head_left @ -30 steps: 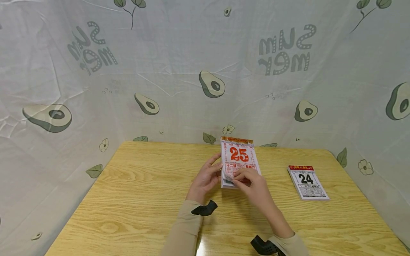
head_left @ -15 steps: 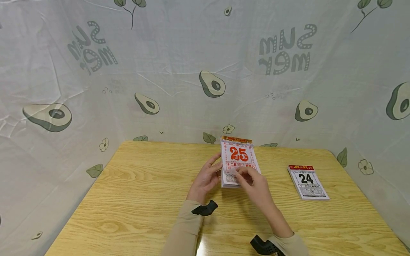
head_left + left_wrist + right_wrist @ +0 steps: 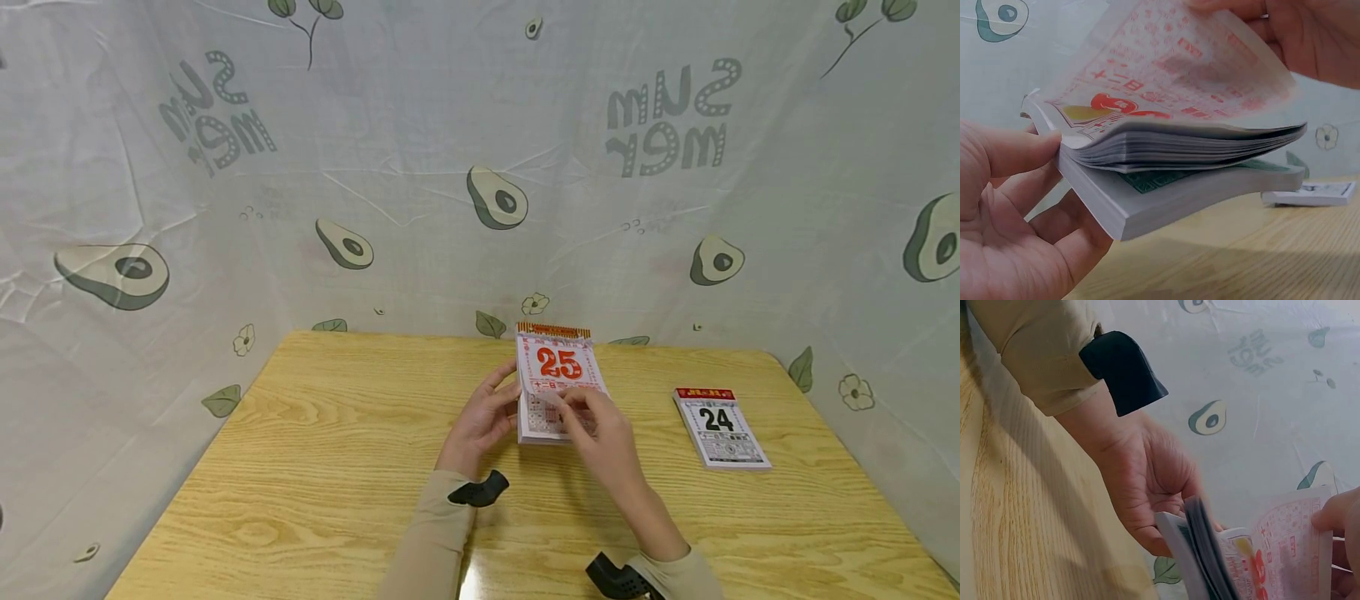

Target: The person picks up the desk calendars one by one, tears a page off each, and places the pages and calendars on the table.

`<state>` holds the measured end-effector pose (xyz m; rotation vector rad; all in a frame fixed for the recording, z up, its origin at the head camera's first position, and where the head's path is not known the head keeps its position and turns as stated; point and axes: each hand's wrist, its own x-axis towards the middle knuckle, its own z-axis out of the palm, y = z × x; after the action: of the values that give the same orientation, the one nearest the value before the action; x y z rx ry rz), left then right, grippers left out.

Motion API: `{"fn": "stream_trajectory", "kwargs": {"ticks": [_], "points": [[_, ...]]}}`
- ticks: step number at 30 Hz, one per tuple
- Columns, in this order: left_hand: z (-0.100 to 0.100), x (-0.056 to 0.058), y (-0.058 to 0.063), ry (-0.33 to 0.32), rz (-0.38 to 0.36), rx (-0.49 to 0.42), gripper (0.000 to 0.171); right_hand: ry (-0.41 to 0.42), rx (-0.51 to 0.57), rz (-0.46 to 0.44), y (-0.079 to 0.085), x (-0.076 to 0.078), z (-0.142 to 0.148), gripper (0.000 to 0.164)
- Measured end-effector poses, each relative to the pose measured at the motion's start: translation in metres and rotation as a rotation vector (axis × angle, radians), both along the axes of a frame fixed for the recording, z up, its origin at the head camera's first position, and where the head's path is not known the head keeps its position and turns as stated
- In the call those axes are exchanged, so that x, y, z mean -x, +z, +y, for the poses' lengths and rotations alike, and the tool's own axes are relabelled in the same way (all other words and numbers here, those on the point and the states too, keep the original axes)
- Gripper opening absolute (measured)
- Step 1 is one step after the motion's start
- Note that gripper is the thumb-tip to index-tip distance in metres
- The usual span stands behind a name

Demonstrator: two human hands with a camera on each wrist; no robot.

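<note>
A tear-off calendar [image 3: 558, 362] with a red 25 and a striped top strip is held above the table, tilted. My left hand [image 3: 480, 417] grips its left edge, the thumb on the pages and the fingers beneath, as the left wrist view shows. With thumb and fingertips, my right hand [image 3: 606, 437] pinches the lower part of the top sheet [image 3: 1210, 69], which bends up off the page below. In the left wrist view an upper block of pages [image 3: 1179, 147] stands apart from the lower block [image 3: 1210, 203], with a green printed page between. My right fingertips are partly hidden there.
A smaller tear-off calendar [image 3: 723, 425] with a black 24 and a red header lies on the wooden table [image 3: 337, 450], to the right. Behind the table hangs a pale cloth [image 3: 420, 208] printed with avocados.
My right hand has lifted the lower part of the top sheet, uncovering more of the page beneath. My left hand keeps its grip; the smaller calendar has not moved.
</note>
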<state>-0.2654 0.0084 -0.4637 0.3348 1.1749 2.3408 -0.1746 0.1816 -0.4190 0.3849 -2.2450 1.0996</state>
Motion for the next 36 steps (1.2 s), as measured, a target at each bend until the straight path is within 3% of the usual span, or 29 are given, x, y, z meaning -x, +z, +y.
{"fn": "stream_trajectory", "kwargs": {"ticks": [5,14,24,28,36], "points": [[0.000,0.000,-0.002,-0.005,0.008,0.006,0.039,-0.052,-0.015,0.074,0.003,-0.002,0.002,0.008],[0.001,0.000,-0.004,-0.010,0.014,0.026,0.035,-0.097,0.029,0.064,0.007,-0.003,0.005,0.007],[0.004,0.004,-0.012,-0.001,0.015,0.027,0.038,-0.153,0.007,0.183,0.009,0.005,0.018,0.009],[0.007,0.008,-0.019,0.002,0.022,0.036,0.038,-0.181,0.020,0.204,0.013,0.005,0.024,0.009],[0.006,0.007,-0.019,-0.038,0.065,0.053,0.038,-0.223,0.096,0.193,0.016,0.008,0.041,0.006]]}}
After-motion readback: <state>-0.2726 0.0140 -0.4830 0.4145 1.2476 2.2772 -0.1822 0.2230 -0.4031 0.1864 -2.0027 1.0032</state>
